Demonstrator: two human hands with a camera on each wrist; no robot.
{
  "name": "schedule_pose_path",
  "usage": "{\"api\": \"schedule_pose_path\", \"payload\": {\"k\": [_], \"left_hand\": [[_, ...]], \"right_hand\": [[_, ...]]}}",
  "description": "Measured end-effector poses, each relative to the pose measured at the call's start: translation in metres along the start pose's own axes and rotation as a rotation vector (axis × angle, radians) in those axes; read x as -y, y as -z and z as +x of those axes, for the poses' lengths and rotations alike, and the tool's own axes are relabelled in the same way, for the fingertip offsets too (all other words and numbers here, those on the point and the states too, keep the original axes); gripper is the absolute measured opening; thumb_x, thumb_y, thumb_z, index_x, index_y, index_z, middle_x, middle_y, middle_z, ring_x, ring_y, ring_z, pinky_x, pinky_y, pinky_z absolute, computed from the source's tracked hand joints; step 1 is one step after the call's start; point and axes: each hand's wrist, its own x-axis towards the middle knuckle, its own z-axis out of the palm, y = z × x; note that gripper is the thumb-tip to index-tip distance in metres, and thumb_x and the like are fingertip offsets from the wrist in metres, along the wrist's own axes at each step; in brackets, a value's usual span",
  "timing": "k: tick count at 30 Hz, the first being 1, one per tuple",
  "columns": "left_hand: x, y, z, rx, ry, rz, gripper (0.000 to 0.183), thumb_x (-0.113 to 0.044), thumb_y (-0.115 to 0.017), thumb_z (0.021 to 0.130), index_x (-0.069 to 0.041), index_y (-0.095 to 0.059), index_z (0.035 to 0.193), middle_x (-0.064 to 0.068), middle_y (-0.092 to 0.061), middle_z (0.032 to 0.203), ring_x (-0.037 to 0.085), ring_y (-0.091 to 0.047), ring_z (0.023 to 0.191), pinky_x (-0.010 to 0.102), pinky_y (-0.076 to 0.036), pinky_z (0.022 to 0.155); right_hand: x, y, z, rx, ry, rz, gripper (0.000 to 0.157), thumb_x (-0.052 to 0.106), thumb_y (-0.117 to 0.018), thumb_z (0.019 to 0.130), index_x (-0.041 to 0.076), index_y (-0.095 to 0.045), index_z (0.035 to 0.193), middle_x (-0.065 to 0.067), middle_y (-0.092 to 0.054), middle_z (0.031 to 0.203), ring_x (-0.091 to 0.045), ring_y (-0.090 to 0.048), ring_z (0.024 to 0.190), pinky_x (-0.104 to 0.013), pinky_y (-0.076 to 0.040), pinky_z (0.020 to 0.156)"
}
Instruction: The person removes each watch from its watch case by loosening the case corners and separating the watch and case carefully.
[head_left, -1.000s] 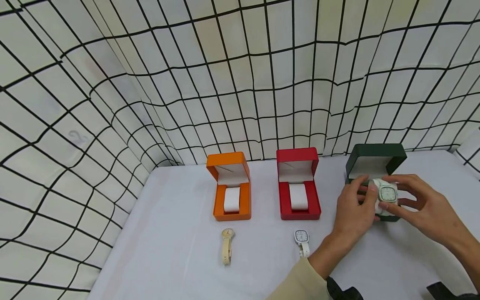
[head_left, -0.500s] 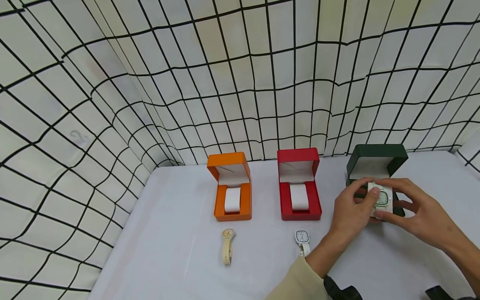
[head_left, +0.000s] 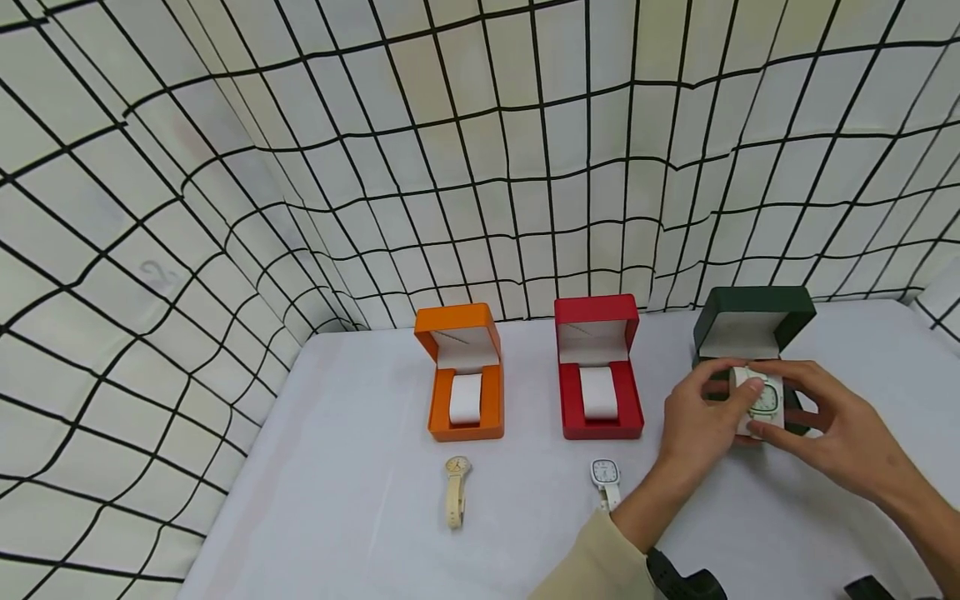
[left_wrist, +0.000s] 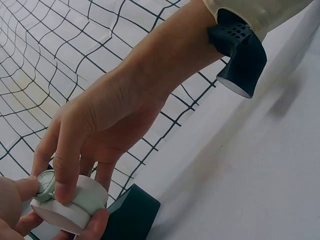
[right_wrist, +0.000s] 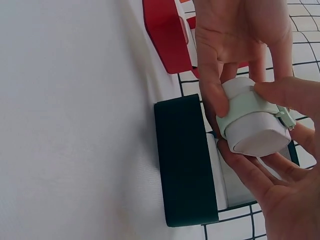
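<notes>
In the head view, both hands hold a white watch cushion (head_left: 741,377) with a pale green wristwatch (head_left: 767,398) wrapped around it. My left hand (head_left: 697,421) grips the left side, its thumb on the watch near the dial. From the other side my right hand (head_left: 843,421) grips the cushion between thumb and fingers. Seen from the right wrist, the pale green strap (right_wrist: 245,111) circles the cushion, and the buckle's fastening is hard to make out. Behind and below the hands, a dark green watch box (head_left: 753,312) stands with its lid up; its base is mostly hidden.
Left of the green box stand a red box (head_left: 600,425) and an orange box (head_left: 465,433), lids raised, white cushions inside. A white watch (head_left: 604,473) and a cream watch (head_left: 455,492) lie before them on the white table (head_left: 337,467). Black netting (head_left: 487,179) borders the back.
Both hands have brought the cushion and watch slightly left and turned them, so more of the cushion's white end shows. The boxes and the other watches stay put.
</notes>
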Motion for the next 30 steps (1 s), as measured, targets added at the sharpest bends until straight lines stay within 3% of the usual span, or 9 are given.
{"api": "schedule_pose_path", "payload": {"k": [7,12,21,30], "left_hand": [[-0.002,0.002,0.002,-0.032,0.003,-0.045,0.028,-0.021,-0.079,0.093,-0.031,-0.071,0.118,-0.013,-0.064,0.097,0.000,-0.063,0.076,0.032,-0.063,0.057],[-0.004,0.003,0.002,-0.004,0.016,-0.092,0.029,-0.018,-0.080,0.092,-0.031,-0.070,0.116,-0.014,-0.064,0.098,0.001,-0.064,0.080,0.038,-0.065,0.062],[-0.005,0.008,0.003,0.054,0.041,-0.087,0.031,-0.014,-0.077,0.094,-0.030,-0.071,0.120,-0.011,-0.068,0.102,-0.002,-0.064,0.087,0.024,-0.062,0.064],[-0.004,0.014,0.005,0.102,0.042,-0.025,0.030,-0.015,-0.077,0.094,-0.028,-0.073,0.121,-0.021,-0.066,0.103,-0.005,-0.066,0.086,0.018,-0.058,0.067]], "right_hand": [[0.002,-0.001,0.003,-0.011,0.046,0.029,0.073,-0.010,-0.086,0.075,0.007,-0.059,0.141,0.017,-0.054,0.133,0.008,-0.051,0.115,0.001,-0.047,0.083],[0.002,0.000,0.005,-0.020,0.068,0.045,0.075,-0.014,-0.085,0.073,0.006,-0.059,0.140,0.014,-0.056,0.132,0.006,-0.053,0.113,0.000,-0.048,0.082],[-0.001,0.002,0.001,0.011,0.058,0.022,0.084,-0.013,-0.087,0.072,0.010,-0.056,0.146,0.013,-0.051,0.140,0.008,-0.047,0.122,0.003,-0.044,0.086],[0.000,-0.001,-0.003,-0.009,0.039,0.034,0.087,-0.013,-0.090,0.067,0.009,-0.057,0.144,0.012,-0.052,0.139,0.008,-0.048,0.123,0.004,-0.045,0.087]]}}
